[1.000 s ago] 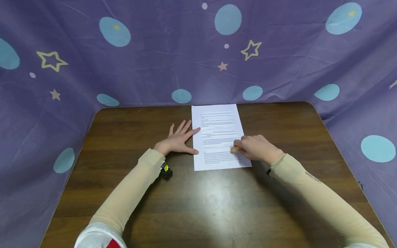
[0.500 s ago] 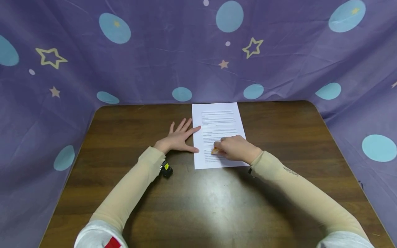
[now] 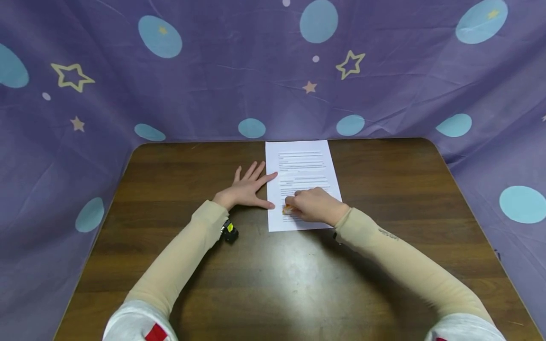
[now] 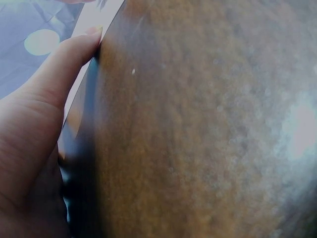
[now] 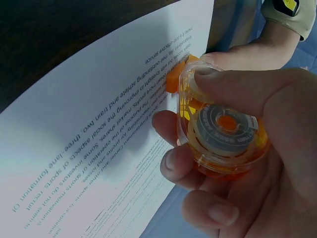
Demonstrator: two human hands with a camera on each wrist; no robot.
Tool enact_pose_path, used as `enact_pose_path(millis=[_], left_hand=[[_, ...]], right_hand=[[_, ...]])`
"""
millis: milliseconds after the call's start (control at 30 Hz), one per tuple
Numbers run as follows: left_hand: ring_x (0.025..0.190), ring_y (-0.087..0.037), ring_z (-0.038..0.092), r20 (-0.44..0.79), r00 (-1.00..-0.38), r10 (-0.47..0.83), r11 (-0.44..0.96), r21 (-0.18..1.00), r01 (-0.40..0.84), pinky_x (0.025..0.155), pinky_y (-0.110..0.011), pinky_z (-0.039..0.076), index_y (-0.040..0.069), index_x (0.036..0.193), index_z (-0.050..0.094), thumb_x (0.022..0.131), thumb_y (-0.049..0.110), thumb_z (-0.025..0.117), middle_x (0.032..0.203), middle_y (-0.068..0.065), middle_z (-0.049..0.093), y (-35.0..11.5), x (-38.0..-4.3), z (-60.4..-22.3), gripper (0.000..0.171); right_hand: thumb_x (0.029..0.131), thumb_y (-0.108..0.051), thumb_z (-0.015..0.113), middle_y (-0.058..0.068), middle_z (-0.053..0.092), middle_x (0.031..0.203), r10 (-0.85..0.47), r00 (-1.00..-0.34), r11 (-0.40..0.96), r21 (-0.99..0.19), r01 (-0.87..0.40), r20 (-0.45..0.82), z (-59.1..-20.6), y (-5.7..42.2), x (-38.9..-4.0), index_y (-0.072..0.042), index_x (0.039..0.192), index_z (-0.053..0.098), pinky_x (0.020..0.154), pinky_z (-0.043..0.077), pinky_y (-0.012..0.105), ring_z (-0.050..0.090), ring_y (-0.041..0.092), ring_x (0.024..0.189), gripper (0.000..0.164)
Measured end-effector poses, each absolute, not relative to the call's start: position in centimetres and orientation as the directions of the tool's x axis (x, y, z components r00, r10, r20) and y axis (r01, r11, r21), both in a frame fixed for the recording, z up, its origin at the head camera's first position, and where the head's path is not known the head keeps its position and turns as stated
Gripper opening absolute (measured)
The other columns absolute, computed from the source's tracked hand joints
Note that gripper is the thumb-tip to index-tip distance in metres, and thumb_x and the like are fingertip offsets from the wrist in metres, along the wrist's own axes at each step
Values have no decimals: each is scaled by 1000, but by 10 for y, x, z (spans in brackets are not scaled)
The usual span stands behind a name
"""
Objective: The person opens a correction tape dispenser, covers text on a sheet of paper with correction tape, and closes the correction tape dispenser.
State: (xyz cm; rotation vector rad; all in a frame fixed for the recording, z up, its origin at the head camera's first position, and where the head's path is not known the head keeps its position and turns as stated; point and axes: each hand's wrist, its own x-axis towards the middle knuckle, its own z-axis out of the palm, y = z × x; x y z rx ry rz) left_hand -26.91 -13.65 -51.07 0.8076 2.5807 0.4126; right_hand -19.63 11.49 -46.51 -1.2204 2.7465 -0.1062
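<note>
A printed sheet of white paper lies flat at the far side of the table. My left hand is spread beside its left edge, with thumb and index fingertip on the margin. In the left wrist view the thumb presses at the paper's border. My right hand grips a correction tape dispenser with a clear case and orange parts, thumb on one side and curled fingers on the other. Its orange tip end is at the printed lines in the lower left part of the sheet.
The brown wooden table has a glare patch in front of the paper. A purple curtain with stars and blue ovals stands right behind the table's far edge. A small black device is strapped at the left wrist.
My right hand has moved left across the lower part of the sheet with the correction tape dispenser, from near the right margin toward the left. The left hand has stayed in place.
</note>
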Motion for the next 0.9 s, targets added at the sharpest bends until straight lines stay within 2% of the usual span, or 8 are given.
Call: enact_pose_path(millis=[233,567,900], left_hand=[[159,-32,-18,-279,-748,603,780,403,479,119,-68,-15,33,169,16,84,71,73,174,-11,-14,-139,-272,-515,109],[158,-27,-24,-289,-746,601,778,426,462,117,-65,-21,38,168,14,81,74,74,173,-5,-19,-138,-277,-523,111],[158,-26,-24,-293,-751,592,787,410,461,118,-64,-20,39,168,14,82,75,73,174,-5,-19,-139,-278,-525,110]], right_hand=[[96,-14,74,2,61,74,-736,-669,677,-136,-724,-103,-466,112,-196,-14,98,69,55,52,42,60,18,65,5],[95,-15,74,3,64,77,-723,-683,691,-105,-715,-109,-466,111,-194,-15,98,70,55,53,45,62,20,67,5],[92,-12,73,2,62,73,-694,-709,719,-82,-690,-120,-466,119,-191,-15,89,67,54,52,46,59,19,64,7]])
